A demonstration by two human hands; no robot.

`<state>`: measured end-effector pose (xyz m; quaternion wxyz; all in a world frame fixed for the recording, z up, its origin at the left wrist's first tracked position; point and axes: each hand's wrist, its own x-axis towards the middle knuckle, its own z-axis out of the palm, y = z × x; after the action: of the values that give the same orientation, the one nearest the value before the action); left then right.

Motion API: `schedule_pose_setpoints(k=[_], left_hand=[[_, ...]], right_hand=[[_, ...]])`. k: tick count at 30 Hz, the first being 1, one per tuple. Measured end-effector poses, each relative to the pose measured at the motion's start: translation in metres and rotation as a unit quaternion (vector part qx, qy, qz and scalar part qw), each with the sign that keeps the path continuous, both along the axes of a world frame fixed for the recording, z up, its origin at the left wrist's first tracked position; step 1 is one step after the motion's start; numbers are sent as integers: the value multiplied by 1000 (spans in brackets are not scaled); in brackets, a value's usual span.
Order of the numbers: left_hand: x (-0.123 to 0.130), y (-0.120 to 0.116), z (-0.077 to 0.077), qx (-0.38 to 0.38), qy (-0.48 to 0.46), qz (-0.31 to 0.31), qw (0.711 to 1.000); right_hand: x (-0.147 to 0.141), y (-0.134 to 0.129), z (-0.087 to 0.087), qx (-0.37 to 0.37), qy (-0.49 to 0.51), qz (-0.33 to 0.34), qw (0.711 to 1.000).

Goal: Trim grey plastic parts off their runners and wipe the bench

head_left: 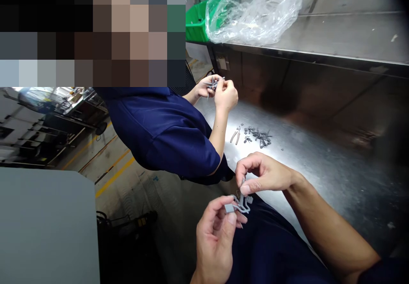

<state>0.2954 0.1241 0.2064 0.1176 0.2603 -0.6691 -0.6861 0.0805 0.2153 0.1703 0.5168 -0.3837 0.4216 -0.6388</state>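
Note:
Between both hands is a small grey plastic moulding [244,206], with curved thin arms, a straight stem and small square blocks at the ends, like parts on a sprue. My left hand [217,237] pinches one square block between thumb and fingers from below. From above, the thumb and forefinger of my right hand [263,175] grip the upright stem. The piece is held over my dark clothing, by the edge of the metal table [306,173]. On that table lie a pile of similar grey plastic pieces [262,138] and light-handled nippers [235,135].
To my left a co-worker in a dark blue shirt [166,134] holds several grey pieces in two hands [220,91]. A metal shelf [338,32] above the table carries a green bin [196,28] and a clear plastic bag [255,15]. A grey panel [47,224] stands at lower left.

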Motion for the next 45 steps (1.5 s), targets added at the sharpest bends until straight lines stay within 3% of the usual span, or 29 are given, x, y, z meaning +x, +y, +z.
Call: schedule_pose_setpoints(k=[5, 18, 28, 32, 45], left_hand=[[-5, -1, 2, -53, 34, 15, 998], [-5, -5, 6, -78, 3, 46, 996], [-8, -5, 8, 37, -34, 21, 999], [-9, -4, 7, 56, -54, 18, 997], [-10, 1, 7, 122, -36, 25, 992]], right_hand=[[0, 0, -5, 16, 16, 8, 1000], [7, -3, -2, -9, 72, 54, 996], [15, 3, 19, -103, 182, -35, 977], [17, 1, 19, -127, 169, -13, 977], [14, 0, 11, -110, 93, 9, 989]])
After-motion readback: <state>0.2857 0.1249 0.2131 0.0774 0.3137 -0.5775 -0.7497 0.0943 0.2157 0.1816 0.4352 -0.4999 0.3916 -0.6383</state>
